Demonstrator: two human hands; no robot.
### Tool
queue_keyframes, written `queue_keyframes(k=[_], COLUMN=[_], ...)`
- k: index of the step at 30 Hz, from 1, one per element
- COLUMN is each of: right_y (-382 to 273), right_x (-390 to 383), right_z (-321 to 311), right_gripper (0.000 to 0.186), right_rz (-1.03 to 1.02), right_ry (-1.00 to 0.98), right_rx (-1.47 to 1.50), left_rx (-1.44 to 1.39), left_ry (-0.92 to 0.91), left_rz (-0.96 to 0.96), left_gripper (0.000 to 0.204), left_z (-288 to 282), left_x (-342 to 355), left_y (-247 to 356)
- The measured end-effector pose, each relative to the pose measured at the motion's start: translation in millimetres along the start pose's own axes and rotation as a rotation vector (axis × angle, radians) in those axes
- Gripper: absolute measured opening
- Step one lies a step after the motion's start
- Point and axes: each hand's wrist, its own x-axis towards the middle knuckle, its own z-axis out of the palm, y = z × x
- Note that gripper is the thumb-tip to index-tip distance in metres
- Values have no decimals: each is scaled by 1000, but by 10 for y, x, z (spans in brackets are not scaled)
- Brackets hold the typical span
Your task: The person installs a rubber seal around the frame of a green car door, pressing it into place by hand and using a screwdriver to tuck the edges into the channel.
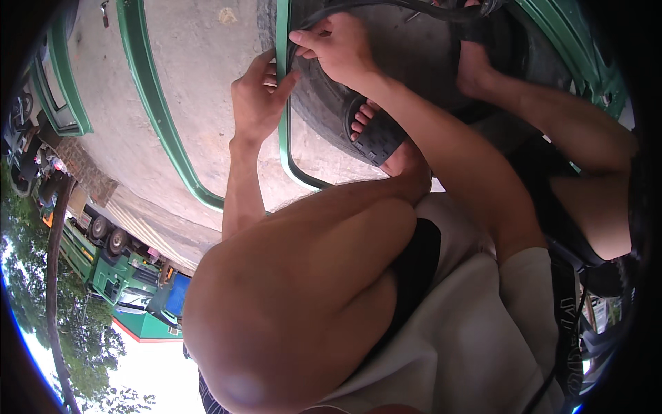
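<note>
A narrow green frame [283,131] with a rounded corner stands upright in front of me. My left hand [261,100] is closed around its bar, the thumb on the near side and the fingers partly hidden behind it. Just right of the bar, my right hand [338,50] has thumb and fingertips pinched together at the frame's inner edge. A black rubber strip [448,12] curves from there across the top toward the right. The strip's part within the right fingertips is mostly hidden.
A black tyre [321,103] lies on the concrete floor [207,90] under my sandalled foot [379,134]. Left stand a curved green frame [155,103] and another green frame [65,90]. A small metal tool [105,14] lies at upper left. Green trucks [127,276] are parked farther away.
</note>
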Motion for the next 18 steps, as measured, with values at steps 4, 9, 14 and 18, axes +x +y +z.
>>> queue_keyframes(k=[4, 9, 14, 18], right_y=[-209, -332, -408, -517], right_x=[78, 399, 555, 466], right_z=[-69, -346, -511, -695], right_gripper=[25, 23, 26, 32], right_rz=[-14, -49, 21, 48], right_ry=[-128, -181, 66, 153], right_rx=[-128, 222, 485, 645], left_rx=[-65, 105, 108, 69], left_ry=[61, 121, 205, 275], left_rz=[68, 117, 123, 116], left_gripper=[44, 38, 34, 38], left_z=[20, 25, 176, 227], left_x=[129, 327, 345, 309], left_y=[-18, 217, 190, 143])
